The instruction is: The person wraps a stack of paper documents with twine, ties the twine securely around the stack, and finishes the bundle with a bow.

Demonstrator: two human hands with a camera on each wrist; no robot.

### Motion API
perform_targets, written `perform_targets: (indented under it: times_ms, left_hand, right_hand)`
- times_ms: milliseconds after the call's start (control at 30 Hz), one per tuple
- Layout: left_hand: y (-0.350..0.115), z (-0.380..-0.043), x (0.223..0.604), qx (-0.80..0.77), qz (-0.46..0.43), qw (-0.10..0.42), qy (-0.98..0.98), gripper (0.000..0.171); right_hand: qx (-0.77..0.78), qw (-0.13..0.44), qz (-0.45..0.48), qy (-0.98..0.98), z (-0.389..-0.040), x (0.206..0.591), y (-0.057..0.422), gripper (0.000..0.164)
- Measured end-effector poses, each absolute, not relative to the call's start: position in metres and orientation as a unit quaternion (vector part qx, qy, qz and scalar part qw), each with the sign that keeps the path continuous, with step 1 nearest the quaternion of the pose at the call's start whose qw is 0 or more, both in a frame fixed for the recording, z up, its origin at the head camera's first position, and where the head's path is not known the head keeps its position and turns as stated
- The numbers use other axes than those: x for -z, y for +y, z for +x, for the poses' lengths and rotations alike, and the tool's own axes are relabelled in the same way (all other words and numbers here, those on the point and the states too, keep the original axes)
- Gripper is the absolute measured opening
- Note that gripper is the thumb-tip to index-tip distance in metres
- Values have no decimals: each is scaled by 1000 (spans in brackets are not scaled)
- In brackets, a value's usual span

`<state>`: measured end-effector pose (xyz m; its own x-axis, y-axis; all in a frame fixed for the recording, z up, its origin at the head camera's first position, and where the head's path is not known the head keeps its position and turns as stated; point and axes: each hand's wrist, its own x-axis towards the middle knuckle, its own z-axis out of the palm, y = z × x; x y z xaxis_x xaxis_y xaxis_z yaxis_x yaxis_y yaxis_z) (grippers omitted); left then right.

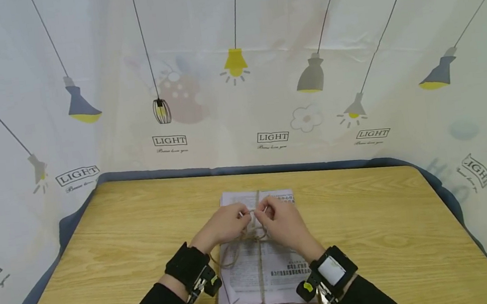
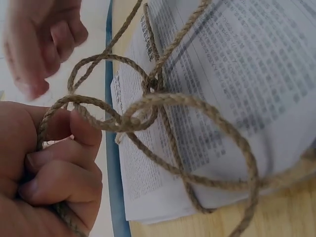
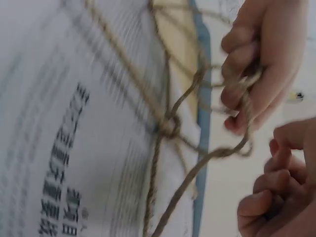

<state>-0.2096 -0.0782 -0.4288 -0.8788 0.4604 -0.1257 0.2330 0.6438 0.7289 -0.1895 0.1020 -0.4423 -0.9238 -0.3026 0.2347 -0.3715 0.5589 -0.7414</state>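
Note:
A stack of printed paper (image 1: pixel 242 277) lies on the table, bound crosswise with brown twine (image 2: pixel 254 180). The crossing is drawn into a knot (image 3: pixel 170 127), with loose loops standing above it. My left hand (image 1: pixel 226 223) grips part of the twine between thumb and curled fingers; a strand runs down through the palm in the left wrist view. My right hand (image 1: pixel 283 222) hovers close beside it over the upper stack. Its fingers are bent, and neither wrist view shows twine in them. Some of its fingertips are blurred.
The wooden table (image 1: pixel 383 226) extends to both sides of the stack. Behind it hangs a pale curtain (image 1: pixel 224 144) printed with lamps. Black wrist straps with cameras (image 1: pixel 189 266) sit on both wrists, above the stack's lower part.

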Motion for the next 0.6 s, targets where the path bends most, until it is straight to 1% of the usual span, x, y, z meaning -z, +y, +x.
perform_targets:
  times_ms: [67,100,167,233,333,400,467,533,600]
  left_hand:
    - [-76,-210,431,-390,173,155,891,23]
    - [-75,-211,431,-404,161,159,886,23]
    - [-75,-211,431,-437,137,165,874,25]
    - [-75,-210,432,-469,114,171,859,25]
    - [-73,-209,430,-506,86,175,840,24]
    - [-72,-208,430,-521,72,177,832,23]
    - [-70,-208,430,-536,60,181,822,21]
    - [-69,-207,430,-552,49,190,810,20]
    - [-68,-207,430,-562,44,194,803,19]
  right_hand:
    - [-429,6,226,-874,-180,439,97,14]
    - [-433,-26,244,-867,-175,438,94,15]
    - [-456,-109,255,-845,-166,437,86,20]
    - [-490,-184,234,-819,-159,437,78,30]
    - [-558,-266,172,-767,-153,440,69,38]
    - [-601,-305,147,-724,-152,442,65,39]
    - [-627,-332,135,-691,-152,444,63,38]
    - [-641,-347,135,-671,-152,446,62,37]
    - [-644,-349,133,-668,-152,447,61,36]
